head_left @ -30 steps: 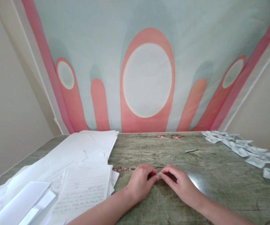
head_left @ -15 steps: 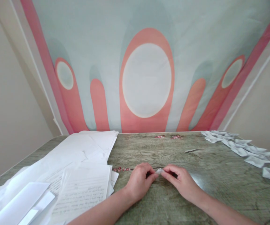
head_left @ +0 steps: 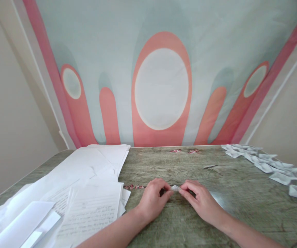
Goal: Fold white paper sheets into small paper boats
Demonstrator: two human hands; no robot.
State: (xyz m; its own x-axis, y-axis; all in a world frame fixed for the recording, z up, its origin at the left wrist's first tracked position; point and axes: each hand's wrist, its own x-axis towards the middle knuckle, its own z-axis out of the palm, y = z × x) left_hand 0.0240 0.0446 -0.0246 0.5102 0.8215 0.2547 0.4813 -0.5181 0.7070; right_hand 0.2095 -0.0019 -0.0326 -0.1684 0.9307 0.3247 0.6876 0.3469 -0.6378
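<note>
Head view: I look down past both forearms; it is my only camera.
Left hand (head_left: 153, 198): thumb and fingers pinched on the near-left end of the white piece (head_left: 174, 188).
Right hand (head_left: 201, 199): thumb and fingertips pinched on its other end; the two hands are just apart.
White piece: between the two sets of fingertips, over the table (head_left: 184, 222); its exact folds are too small for me to tell.
Handling: I judge it folded paper, very light, springy along creases, easily crushed or torn.
Hold: I would favour a light pinch at both ends, leaving the middle free.
Left of the hands: handwritten sheets (head_left: 94, 210), blank sheets (head_left: 96, 160) farther off, a folded white strip (head_left: 25, 224) nearer me.
Right of the hands: a row of folded white pieces (head_left: 263, 167), well apart from the right hand.
Beyond the hands: pink patches (head_left: 194, 151), printed or loose I cannot tell.
</note>
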